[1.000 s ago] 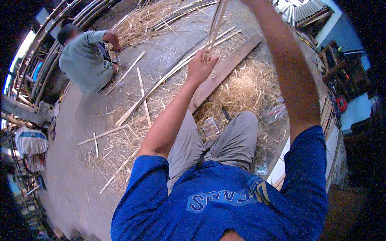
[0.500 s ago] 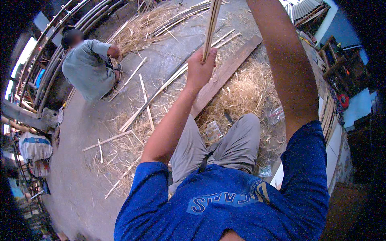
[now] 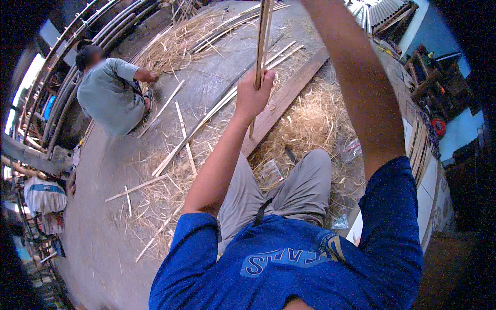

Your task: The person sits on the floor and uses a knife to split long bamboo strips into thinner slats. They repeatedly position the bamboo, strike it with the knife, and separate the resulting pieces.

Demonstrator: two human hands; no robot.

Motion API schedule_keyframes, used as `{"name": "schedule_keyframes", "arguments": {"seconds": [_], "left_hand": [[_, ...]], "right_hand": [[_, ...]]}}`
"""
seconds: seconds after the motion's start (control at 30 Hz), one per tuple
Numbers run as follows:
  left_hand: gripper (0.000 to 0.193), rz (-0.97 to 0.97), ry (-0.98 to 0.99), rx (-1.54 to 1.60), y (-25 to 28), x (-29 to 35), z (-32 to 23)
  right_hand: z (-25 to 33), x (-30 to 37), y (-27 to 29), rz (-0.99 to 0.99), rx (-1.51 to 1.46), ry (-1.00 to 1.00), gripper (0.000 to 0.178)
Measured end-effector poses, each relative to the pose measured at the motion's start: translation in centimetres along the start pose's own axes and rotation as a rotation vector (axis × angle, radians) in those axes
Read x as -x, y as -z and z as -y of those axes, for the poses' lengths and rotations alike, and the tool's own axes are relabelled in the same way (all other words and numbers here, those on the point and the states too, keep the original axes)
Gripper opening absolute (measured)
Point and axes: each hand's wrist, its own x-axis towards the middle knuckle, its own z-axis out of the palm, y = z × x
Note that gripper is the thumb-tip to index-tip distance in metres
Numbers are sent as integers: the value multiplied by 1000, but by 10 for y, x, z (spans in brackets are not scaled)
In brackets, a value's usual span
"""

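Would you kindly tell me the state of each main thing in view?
Left hand: closed around thin strips
Thin strips: bundled, running past the upper picture edge
Right hand: out of view
Wooden board: slanting across the view; flat or propped unclear
Shavings: loose, heaped
Floor strips: scattered, some crossing

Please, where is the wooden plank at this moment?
In the head view, the wooden plank lies right of the left hand, beside the pale shavings.

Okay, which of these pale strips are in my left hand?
The narrow bundle running up to the picture's top edge, gripped by your left hand; the loose strips to its left lie on the floor.
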Motion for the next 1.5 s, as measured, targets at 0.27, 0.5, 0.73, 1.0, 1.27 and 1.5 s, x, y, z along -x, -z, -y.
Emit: {"name": "schedule_keyframes", "arguments": {"seconds": [0.27,0.5,0.73,1.0,1.27,1.5], "left_hand": [[43,206,167,-120,1,53,99],[42,60,180,-32,2,48,75],[32,69,211,-346,44,61,126],[29,206,106,-541,120,81,22],[31,630,598,-10,113,190,-9],[27,472,528,-200,93,226,-9]], "right_hand": [[5,155,21,193,-174,-543,21],[-23,106,0,-55,-198,-48,20],[-6,166,34,-54,-498,-694,16],[-28,131,85,-279,-791,-1023,23],[-72,256,136,-321,-959,-1461,24],[16,390,166,40,-648,-1673,54]]}}
